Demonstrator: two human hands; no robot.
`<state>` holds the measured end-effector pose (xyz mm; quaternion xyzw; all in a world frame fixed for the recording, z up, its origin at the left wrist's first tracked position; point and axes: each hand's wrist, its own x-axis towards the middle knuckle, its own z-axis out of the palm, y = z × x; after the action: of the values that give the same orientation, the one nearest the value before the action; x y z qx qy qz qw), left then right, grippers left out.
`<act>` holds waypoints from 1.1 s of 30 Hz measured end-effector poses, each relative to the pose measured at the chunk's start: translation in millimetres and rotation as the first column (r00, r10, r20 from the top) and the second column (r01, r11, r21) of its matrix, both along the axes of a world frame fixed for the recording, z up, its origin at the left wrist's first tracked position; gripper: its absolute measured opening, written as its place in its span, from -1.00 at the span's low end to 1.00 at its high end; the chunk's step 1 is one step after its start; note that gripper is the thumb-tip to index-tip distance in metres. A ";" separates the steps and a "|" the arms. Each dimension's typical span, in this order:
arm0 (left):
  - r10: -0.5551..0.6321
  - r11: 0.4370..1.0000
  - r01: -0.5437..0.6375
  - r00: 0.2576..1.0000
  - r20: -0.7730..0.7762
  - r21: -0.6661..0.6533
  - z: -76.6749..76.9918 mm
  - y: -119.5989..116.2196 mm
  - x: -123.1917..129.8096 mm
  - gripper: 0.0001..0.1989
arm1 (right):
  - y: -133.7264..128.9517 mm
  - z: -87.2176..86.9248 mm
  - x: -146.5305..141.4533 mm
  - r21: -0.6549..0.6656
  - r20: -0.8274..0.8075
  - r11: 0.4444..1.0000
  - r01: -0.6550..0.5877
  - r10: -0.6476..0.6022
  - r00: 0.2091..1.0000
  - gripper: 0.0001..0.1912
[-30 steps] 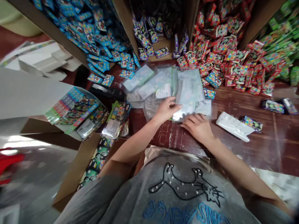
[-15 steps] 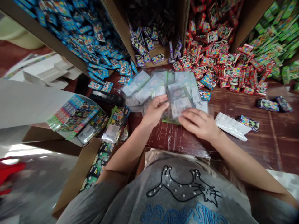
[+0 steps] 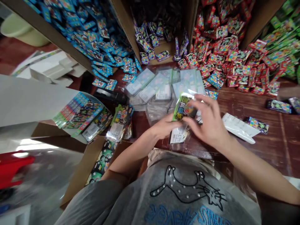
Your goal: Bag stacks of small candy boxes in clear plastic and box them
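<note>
A clear plastic packet with a black and green printed card (image 3: pixel 182 107) is held between my two hands, tilted, its white barcode label at the lower end. My left hand (image 3: pixel 165 125) grips the packet from the left and below, its fingers partly hidden behind it. At the packet's right side, my right hand (image 3: pixel 207 120) has its thumb and fingers curved around the edge. Just beyond lie overlapping clear packets with pale cards (image 3: pixel 152 87) and more pale packets (image 3: pixel 191 79). Loose clear plastic (image 3: pixel 156 109) lies left of the held packet.
Cardboard compartments hold small blue (image 3: pixel 103 47), purple (image 3: pixel 152 40), red (image 3: pixel 227 53) and green packs (image 3: pixel 283 40). Finished-looking printed packets (image 3: pixel 119 122) lie at left, beside an open carton (image 3: pixel 77 175). A white folded packet (image 3: pixel 239 128) lies on the right.
The packet in my hands now shows its colourful printed side and has come nearer to me. My right hand has lifted and curled around its edge; the view has shifted slightly.
</note>
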<state>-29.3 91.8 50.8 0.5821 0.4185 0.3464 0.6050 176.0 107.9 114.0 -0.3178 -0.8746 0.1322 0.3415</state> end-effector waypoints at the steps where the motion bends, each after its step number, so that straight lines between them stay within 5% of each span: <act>1: -0.032 0.999 0.033 0.999 0.037 -0.007 -1.3 -2.2 -1.9 -0.52 | 4.1 -3.4 4.4 -0.073 -0.021 0.990 0.117 -0.119 0.993 -0.63; 4: -0.118 0.991 0.116 0.993 0.025 0.065 -1.3 -3.7 -9.8 -0.47 | 10.3 -11.7 16.4 -0.213 -0.017 0.956 0.200 -0.208 0.978 -0.74; 7: -0.200 0.967 0.206 0.978 -0.052 0.148 3.8 -0.5 -16.2 -0.51 | 10.0 -12.0 24.0 -0.251 0.006 0.950 0.184 -0.189 0.982 -0.61; 13: -0.376 0.926 0.376 0.926 -0.006 0.028 13.7 -0.5 -11.4 -0.57 | 4.5 0.1 36.8 -0.264 0.189 0.934 0.241 -0.195 0.962 -0.67; 16: -0.451 0.884 0.460 0.886 0.104 -0.083 13.0 -2.6 1.3 -0.50 | -1.9 6.3 54.9 -0.354 0.277 0.925 0.137 -0.036 0.960 -0.72; 20: -0.405 0.894 0.406 0.913 0.049 -0.187 5.4 -2.9 22.5 -0.46 | -13.3 9.5 91.2 -0.522 0.128 0.844 -0.123 0.221 0.967 -0.81; 23: -0.141 0.974 0.116 0.983 -0.119 -0.196 -2.4 -2.9 41.5 -0.51 | -29.8 -2.1 104.6 -0.545 -0.021 0.837 0.055 -0.079 0.997 -0.73; 26: 0.202 0.968 -0.217 0.971 -0.125 -0.125 -8.8 -8.3 65.0 -0.50 | -52.2 -28.1 92.8 -0.660 -0.146 0.697 0.281 -0.485 0.862 -0.54; 29: 0.300 0.946 -0.309 0.949 -0.097 -0.097 -13.2 -22.0 84.7 -0.48 | -68.8 -56.9 70.6 -0.717 -0.029 0.570 0.401 -0.599 0.800 -0.56; 33: 0.315 0.948 -0.311 0.884 -0.344 0.068 -20.4 -40.2 88.7 -0.53 | -72.4 -77.6 58.7 -0.664 0.087 0.523 0.535 -0.656 0.750 -0.61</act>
<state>59.4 51.6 30.4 0.5625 0.6062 0.3322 0.4537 234.7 35.5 36.4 -0.6831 -0.5746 0.3297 0.3073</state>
